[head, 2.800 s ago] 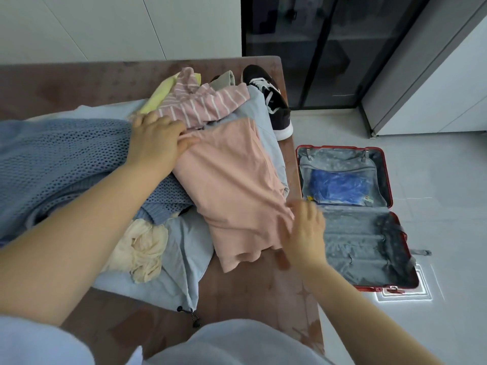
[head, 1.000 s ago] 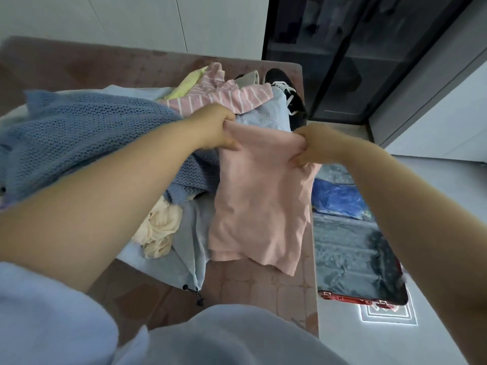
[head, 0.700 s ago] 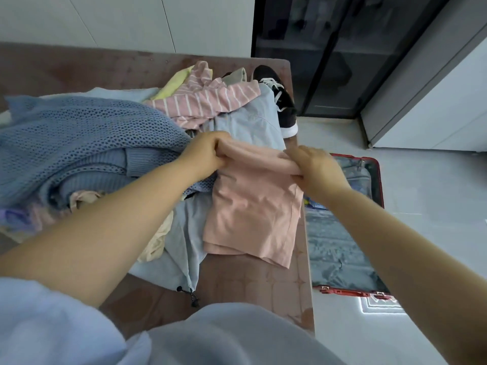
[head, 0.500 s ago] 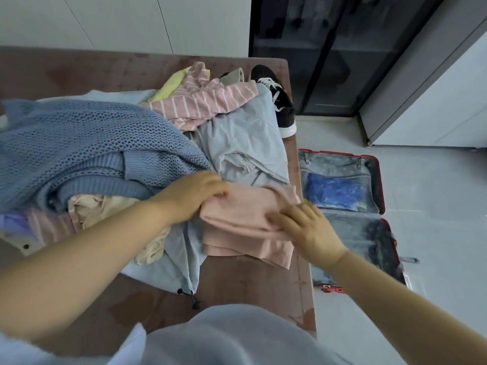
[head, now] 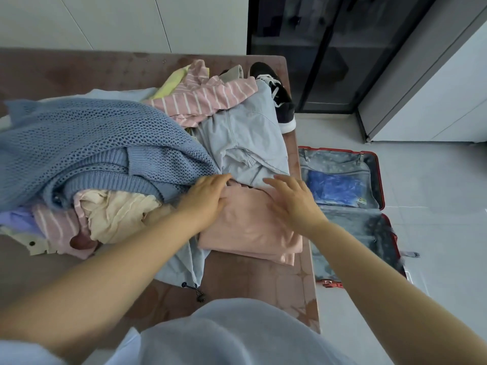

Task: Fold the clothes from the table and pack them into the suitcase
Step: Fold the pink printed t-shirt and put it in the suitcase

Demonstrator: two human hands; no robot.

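Since a moment ago, both hands have let go of the pink top's upper edge, and the top now lies folded double on the table instead of hanging open between them.

At the far left, a blue knitted sweater (head: 92, 143) is heaped over the other clothes, and a crumpled cream garment (head: 116, 214) shows from under its near edge. Further back, a pink striped shirt (head: 205, 98) lies on the pile, with a pale grey-blue garment (head: 245, 138) beside it.

The left hand (head: 208, 198) rests flat on the left part of the folded pink top (head: 250, 225), its fingers straight and gripping nothing. The top sits near the right edge of the brown table (head: 263, 280), partly on the pale garment.

The right hand (head: 292, 201) is over the right part of the top, fingers spread and straight, holding nothing; I cannot tell if the palm presses the cloth.

A black shoe (head: 279, 96) stands at the far right corner of the table. On the floor just beside the table, the red suitcase (head: 379, 180) lies open, with a blue bag (head: 334, 188) in its far half.
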